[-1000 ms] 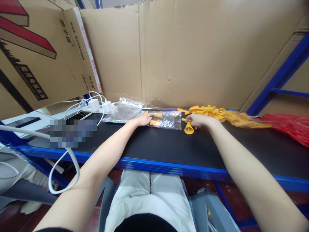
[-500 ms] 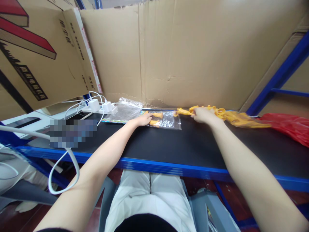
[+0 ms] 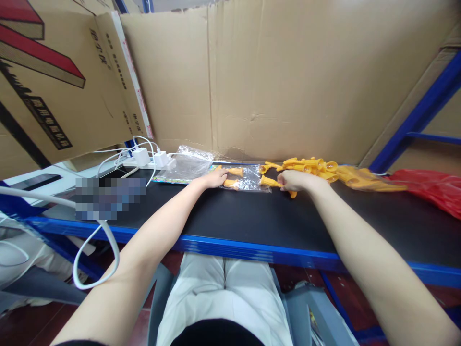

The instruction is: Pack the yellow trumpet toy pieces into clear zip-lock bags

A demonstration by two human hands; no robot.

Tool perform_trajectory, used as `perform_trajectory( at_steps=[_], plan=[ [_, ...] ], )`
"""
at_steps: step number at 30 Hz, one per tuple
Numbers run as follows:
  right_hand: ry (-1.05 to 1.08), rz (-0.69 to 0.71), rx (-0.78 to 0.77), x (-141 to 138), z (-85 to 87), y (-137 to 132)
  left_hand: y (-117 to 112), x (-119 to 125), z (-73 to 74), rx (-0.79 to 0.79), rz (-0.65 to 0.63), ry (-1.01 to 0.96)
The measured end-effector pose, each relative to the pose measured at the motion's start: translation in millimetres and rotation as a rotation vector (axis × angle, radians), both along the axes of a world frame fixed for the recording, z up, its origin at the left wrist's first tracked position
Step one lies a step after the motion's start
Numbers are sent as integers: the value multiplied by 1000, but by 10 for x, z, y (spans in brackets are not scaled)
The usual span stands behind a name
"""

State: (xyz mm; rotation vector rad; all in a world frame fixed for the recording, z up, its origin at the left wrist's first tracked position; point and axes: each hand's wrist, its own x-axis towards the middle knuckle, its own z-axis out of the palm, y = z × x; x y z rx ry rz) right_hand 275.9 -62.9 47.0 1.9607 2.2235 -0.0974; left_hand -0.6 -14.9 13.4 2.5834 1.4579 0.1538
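Observation:
My left hand (image 3: 213,179) rests on the left end of a clear plastic bag (image 3: 249,179) lying on the black bench top (image 3: 252,216); two orange trumpet-shaped pieces (image 3: 233,171) lie inside the bag by its fingers. My right hand (image 3: 295,180) is closed on an orange trumpet piece (image 3: 269,181), whose narrow end points left at the bag's right edge. Just behind that hand lies a pile of several more orange trumpet pieces (image 3: 311,165).
A cardboard wall (image 3: 281,81) backs the bench. A second clear bag (image 3: 187,165) lies left of the first, with white chargers and cables (image 3: 144,157) beyond it. Red plastic (image 3: 428,187) lies at the far right, and a blue frame edge (image 3: 234,245) runs along the front.
My right hand went back to the orange pile, took a trumpet piece, and has now come forward and left with it to the bag's right edge. My left hand has stayed on the bag.

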Motion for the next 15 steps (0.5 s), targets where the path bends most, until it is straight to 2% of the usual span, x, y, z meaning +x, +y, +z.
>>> perform_trajectory(
  at_steps=[5,7,15],
  plan=[
    [-164,-148,105,-78,124,-139,-19,6,9,-1,7,-3],
    [-177,-153,125,-94,139,-142,-26,30,-2,-1,9,-10],
    [190,112,100,-32,-62,101,-35,220,-19,-36,-16,2]
  ],
)
